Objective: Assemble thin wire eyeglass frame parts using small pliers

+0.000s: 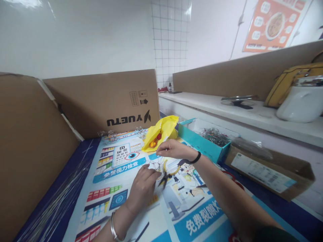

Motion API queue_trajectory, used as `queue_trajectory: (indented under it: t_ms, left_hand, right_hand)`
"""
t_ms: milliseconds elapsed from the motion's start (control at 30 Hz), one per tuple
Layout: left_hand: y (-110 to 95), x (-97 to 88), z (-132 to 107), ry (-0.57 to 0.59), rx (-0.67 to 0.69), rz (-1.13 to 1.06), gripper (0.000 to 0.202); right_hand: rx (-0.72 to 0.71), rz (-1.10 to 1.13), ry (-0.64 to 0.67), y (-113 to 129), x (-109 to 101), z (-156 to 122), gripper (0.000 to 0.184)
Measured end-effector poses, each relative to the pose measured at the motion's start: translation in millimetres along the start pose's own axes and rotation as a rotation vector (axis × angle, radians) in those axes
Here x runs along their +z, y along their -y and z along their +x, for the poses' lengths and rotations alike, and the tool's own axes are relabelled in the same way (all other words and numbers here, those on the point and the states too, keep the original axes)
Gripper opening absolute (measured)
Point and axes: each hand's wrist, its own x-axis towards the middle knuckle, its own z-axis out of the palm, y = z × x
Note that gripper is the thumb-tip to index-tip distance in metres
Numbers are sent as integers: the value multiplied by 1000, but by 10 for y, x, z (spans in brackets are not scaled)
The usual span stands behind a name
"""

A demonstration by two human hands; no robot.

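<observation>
My left hand [142, 185], with a silver bangle at the wrist, is low over the printed sheet. Its fingers are curled and pinched together. Higher and to the right, my right hand [173, 149] has thumb and fingertips pressed together, a black band round its wrist. What either pinch holds is too fine to make out. Thin pale wires [156, 164] show between the two hands. Just right of my left fingertips lie pliers [165, 178] with yellow handles and dark jaws. Beyond my right hand is an opened yellow bag [164, 127] with orange and red pieces [154, 142] inside.
A teal box [202, 141] holds a tangle of wires [214, 136]. Beside it stands a cardboard box [270, 168]. Large cardboard panels [101, 97] wall the back and left. Long wires [68, 188] lie at the left edge. A white mug [300, 101] sits on the right ledge.
</observation>
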Motion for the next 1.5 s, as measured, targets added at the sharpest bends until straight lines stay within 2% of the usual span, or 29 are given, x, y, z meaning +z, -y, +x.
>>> queue_trajectory:
  t_ms: [667,933,1133,1500]
  left_hand:
    - [-8,-14,22,-10,-3,16,26]
    - [0,-55,45,-46,-8,0,23]
    - [21,-61,70,-86,-30,-22,22]
    - [51,-117,95,-46,-51,-90,23]
  right_hand:
    - [-19,-27,43,-13,-26,-2,17]
    - [-30,56,96,-77,-44,-6,17]
    - [1,99,86,-87,-18,8,16]
    - [-35,155,70,-136,2,45,12]
